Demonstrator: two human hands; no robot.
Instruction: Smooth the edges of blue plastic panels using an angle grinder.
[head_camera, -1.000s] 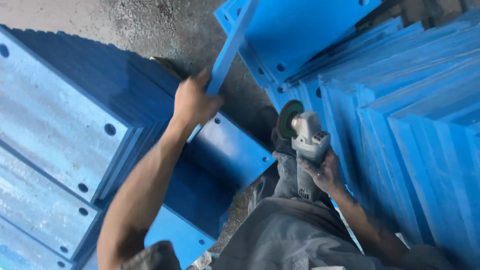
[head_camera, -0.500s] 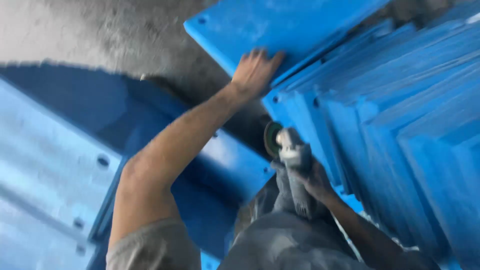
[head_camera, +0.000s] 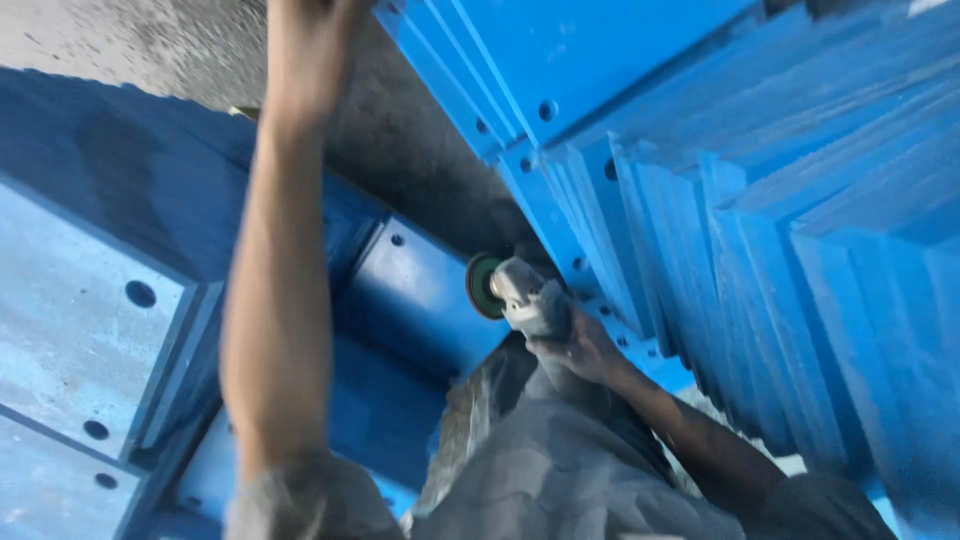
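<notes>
two hands: both belong to the person wearing the camera, whose grey-trousered lap (head_camera: 560, 470) fills the bottom of the view.
left hand: the left hand (head_camera: 305, 40) reaches up to the top edge of the view at the end of a bare forearm; its fingers run out of the picture, so whether they are spread or closed cannot be told, nor what they touch.
right hand: the right hand (head_camera: 580, 345) sits low at the centre, fingers wrapped tight around the body of a grey handheld angle grinder (head_camera: 530, 300).
grinder: its dark green round disc (head_camera: 483, 286) faces left, just beside the lower edges of the leaning panels.
right stack: flat blue plastic panels with round bolt holes (head_camera: 760, 200) lean in a fanned row from the top to the right edge.
left stack: more blue drilled panels (head_camera: 90, 300) lie flat at the left.
floor: grey rough concrete floor (head_camera: 120, 40) shows at the upper left, between the stacks.
</notes>
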